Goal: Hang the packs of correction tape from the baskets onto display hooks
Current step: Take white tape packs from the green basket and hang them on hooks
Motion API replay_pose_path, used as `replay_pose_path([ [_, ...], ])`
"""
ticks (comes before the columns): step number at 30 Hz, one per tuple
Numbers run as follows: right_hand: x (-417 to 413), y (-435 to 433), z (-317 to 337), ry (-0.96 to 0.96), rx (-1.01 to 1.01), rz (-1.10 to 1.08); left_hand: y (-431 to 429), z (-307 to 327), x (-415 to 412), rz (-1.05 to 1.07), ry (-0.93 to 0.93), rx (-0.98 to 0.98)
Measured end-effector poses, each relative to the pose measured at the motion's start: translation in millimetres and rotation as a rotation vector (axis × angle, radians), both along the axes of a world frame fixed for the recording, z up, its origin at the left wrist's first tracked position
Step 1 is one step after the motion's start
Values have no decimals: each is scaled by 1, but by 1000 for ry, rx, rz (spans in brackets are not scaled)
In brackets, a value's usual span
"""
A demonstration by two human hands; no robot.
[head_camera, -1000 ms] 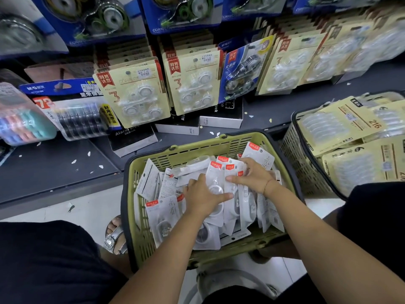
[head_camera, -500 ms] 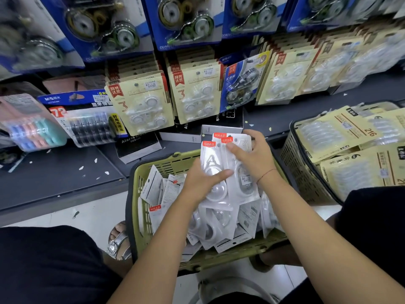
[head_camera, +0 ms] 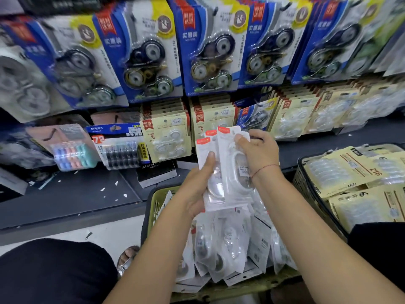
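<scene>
A small stack of white correction tape packs point(head_camera: 228, 172) with red top labels is held up above the green basket point(head_camera: 151, 207). My left hand point(head_camera: 197, 185) grips the stack from the lower left, thumb on its front. My right hand point(head_camera: 256, 152) holds its right edge, fingers curled over the front pack. More white packs point(head_camera: 232, 244) lie loose in the green basket below. Blue-backed correction tape packs point(head_camera: 210, 53) hang in a row above, and beige packs point(head_camera: 166, 137) hang below them.
A dark basket point(head_camera: 306, 185) at the right holds beige multi-packs point(head_camera: 348, 170). A dark shelf point(head_camera: 65, 194) runs along under the display. Packs of coloured tapes point(head_camera: 72, 150) and dark tapes point(head_camera: 122, 150) hang at left. My knee point(head_camera: 52, 273) and a sandalled foot point(head_camera: 127, 257) are at lower left.
Both hands lifted the stack of white packs out of the green basket and up toward the display. The view tilted upward, bringing in the row of blue packs.
</scene>
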State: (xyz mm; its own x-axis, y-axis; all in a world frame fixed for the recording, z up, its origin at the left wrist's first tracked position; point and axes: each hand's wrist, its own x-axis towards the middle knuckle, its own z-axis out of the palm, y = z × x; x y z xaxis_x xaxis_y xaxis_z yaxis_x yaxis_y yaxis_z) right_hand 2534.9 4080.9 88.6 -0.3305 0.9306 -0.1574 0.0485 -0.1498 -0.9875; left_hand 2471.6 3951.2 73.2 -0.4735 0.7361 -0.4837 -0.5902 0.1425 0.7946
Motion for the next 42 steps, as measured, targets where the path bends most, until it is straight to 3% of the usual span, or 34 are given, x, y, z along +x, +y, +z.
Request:
replay_pose_path([
  [6, -28, -9, 47, 76, 122, -21, -12, 46, -19, -53, 223, 85],
  [14, -31, -39, 115, 174, 244, 380, -25, 128, -66, 160, 409, 333],
  [18, -45, -48, 142, 216, 294, 484, -35, 162, -92, 137, 503, 413],
  [22, -70, -45, 184, 284, 399, 501, -47, 183, -119, 70, 554, 503],
  [30, -127, -32, 254, 388, 653, 367, -60, 192, -155, 447, 456, 587],
  [42, -149, -28, 253, 418, 694, 245, -76, 196, -172, 542, 465, 556],
])
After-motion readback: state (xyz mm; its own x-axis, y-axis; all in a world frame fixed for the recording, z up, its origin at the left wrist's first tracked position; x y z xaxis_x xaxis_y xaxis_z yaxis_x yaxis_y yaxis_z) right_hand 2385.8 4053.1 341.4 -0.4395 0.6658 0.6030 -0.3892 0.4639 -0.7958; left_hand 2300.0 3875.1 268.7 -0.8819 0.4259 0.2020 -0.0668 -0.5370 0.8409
